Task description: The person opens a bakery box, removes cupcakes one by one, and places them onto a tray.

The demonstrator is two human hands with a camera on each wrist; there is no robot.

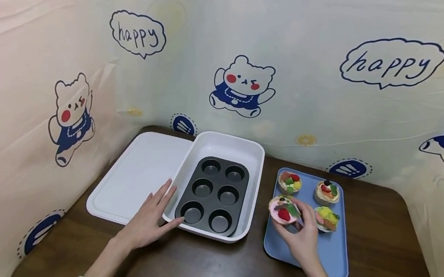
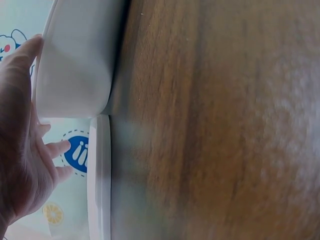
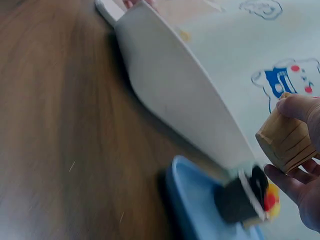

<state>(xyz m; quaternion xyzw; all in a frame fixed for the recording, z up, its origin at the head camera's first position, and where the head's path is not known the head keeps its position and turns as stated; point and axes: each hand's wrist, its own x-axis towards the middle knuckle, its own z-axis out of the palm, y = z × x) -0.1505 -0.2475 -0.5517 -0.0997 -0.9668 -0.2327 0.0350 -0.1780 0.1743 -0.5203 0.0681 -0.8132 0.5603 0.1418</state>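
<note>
My right hand [image 1: 304,232] pinches a cupcake [image 1: 284,211] with pink topping, a strawberry and green leaves, raised over the blue tray [image 1: 278,247]. The right wrist view shows its pleated tan side [image 3: 286,137] between thumb and fingers. Several other fruit-topped cupcakes, among them one with a dark berry [image 1: 327,193], sit on that tray. With fingers spread, my left hand [image 1: 149,220] touches the near left corner of a deep white bin [image 1: 255,189]. Inside the bin lies a dark muffin pan [image 1: 213,197]; its cups hold nothing.
A flat white lid [image 1: 140,173] lies on the brown wooden table [image 1: 198,273], left of the bin. Behind and at both sides hangs a printed curtain [image 1: 299,102] close to the table's edges. A gap of table separates bin and blue tray.
</note>
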